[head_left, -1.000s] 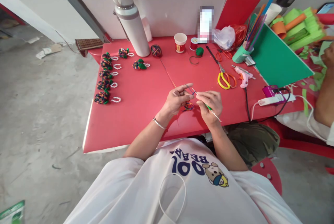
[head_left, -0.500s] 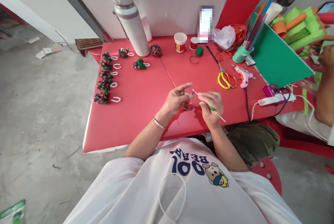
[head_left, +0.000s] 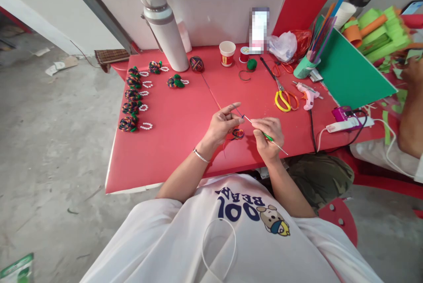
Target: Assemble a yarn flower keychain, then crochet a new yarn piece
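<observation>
My right hand [head_left: 269, 137] is closed round a crochet hook [head_left: 268, 137] with a green grip, its tip pointing left at the working yarn. My left hand [head_left: 224, 123] pinches a small strip of multicoloured crochet [head_left: 238, 134], which hangs below the fingers in a curl. Over the raised left index finger runs a strand of yarn [head_left: 211, 93], leading back to a dark multicoloured yarn ball [head_left: 197, 64]. The hook's tip meets the yarn just beside the left fingertips; the exact loop is too small to make out.
Crocheted flowers with bead loops [head_left: 128, 123] line the left side. A flask [head_left: 168, 32], paper cup [head_left: 227, 53] and green yarn ball [head_left: 251, 64] stand behind. Scissors [head_left: 282, 100], a pink glue gun [head_left: 309, 94] and a power strip [head_left: 350, 124] lie right. Another person's arm [head_left: 411, 111] is at far right.
The crochet hook has shifted slightly, its tip now closer to the left fingertips and the yarn there. Both hands stay in nearly the same place.
</observation>
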Demonstrator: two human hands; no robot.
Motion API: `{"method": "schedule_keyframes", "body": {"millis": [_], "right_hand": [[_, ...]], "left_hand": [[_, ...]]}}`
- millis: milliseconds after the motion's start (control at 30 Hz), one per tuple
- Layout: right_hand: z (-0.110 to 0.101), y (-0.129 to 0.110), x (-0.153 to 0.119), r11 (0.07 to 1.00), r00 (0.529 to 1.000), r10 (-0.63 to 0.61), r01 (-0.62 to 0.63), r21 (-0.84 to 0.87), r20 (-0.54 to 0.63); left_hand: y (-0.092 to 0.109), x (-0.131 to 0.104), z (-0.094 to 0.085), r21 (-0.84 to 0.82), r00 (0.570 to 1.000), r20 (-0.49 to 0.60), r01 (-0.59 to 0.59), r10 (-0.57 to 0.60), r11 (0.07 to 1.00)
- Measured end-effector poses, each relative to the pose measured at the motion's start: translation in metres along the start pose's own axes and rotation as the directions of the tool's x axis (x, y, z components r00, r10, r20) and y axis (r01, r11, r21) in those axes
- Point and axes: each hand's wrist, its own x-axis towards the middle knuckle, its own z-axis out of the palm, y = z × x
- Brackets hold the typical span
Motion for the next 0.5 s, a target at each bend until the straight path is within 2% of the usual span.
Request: {"method": "schedule_keyframes", "body": {"millis": [333,500], "right_hand": [[0.0003,-0.0031,0.0006,0.998,0.998,0.063,-0.063,0.004,0.024],[0.0012,-0.0035,0.0016,0.999,0.999,0.028,-0.028,0.033,0.017]], "left_hand": [[-0.0009,0.0005,-0.001,0.022,1.0,-0.004,-0.019,0.019,1.0],[-0.0015,0.0001,-0.0003,0.043,0.999,-0.008,-0.049,0.049,0.998]]}}
